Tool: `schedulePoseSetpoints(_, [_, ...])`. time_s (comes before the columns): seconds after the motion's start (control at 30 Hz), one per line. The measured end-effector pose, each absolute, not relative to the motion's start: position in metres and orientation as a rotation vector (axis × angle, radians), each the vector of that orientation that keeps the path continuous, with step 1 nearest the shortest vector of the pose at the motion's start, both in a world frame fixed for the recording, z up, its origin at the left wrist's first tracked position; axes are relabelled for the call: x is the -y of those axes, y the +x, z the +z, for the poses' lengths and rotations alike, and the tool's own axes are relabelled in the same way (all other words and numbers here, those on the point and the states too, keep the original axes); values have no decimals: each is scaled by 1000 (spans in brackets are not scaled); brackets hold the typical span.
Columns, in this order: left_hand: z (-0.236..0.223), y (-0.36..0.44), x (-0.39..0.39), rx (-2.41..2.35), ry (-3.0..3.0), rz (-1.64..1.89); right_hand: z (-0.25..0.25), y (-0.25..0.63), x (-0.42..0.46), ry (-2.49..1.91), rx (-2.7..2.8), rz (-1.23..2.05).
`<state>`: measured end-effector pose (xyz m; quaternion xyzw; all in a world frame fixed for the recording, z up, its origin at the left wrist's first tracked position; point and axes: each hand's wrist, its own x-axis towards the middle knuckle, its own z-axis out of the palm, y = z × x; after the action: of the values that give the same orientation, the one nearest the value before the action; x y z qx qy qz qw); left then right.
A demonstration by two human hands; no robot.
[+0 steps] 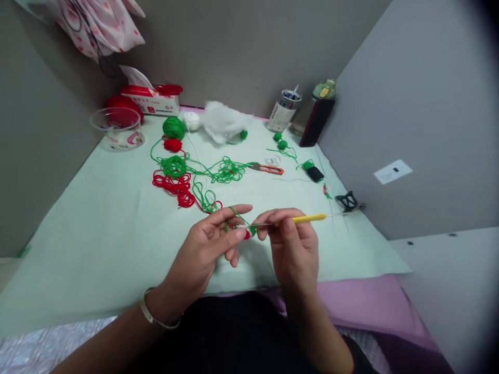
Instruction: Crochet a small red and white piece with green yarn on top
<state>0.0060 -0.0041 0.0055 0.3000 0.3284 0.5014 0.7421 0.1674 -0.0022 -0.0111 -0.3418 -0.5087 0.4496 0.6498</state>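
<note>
Head view, looking down on a counter (113,234) under a pale green cloth. Near the middle of its near edge, two bare hands work just above the surface. The left hand (205,241) has its thumb and a finger closed on a small red, white and green stitched piece (248,234); its other fingers (234,212) are partly spread, with green yarn (238,213) looped over one. The right hand (294,246) has its fingers (289,228) closed around a yellow-handled hook (310,218), whose thin metal shaft reaches the stitched piece.

Beyond the left hand lie loose green strands (173,166) and red strands (171,183). Orange-handled snips (272,169) rest near the counter's middle. Toward the far edge are a green yarn ball (173,127), a white yarn ball (192,121) and fluffy white stuffing (222,122).

At the far left corner, a clear tub (123,139) sits in front of a tissue box (156,102). Toward the far right corner stand a pen-filled can (281,114) and a green-lidded bottle (306,117), a dark phone-like slab (317,122) leaning against it.
</note>
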Motion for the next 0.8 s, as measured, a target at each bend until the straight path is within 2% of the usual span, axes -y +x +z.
schedulePoseSetpoints(0.2, [5, 3, 6, -795, 724, 1100, -9, 172, 7, -818, 1253, 987])
schedulePoseSetpoints(0.37, [0, 3, 7, -852, 836, 1153, -7, 169, 16, -822, 1403, 746])
schedulePoseSetpoints(0.57, [-2, 1, 5, -855, 909, 1178, -6, 169, 15, -792, 1461, 662])
schedulePoseSetpoints(0.8, [0, 8, 8, -816, 783, 1227, -18, 167, 20, -904, 1822, 133])
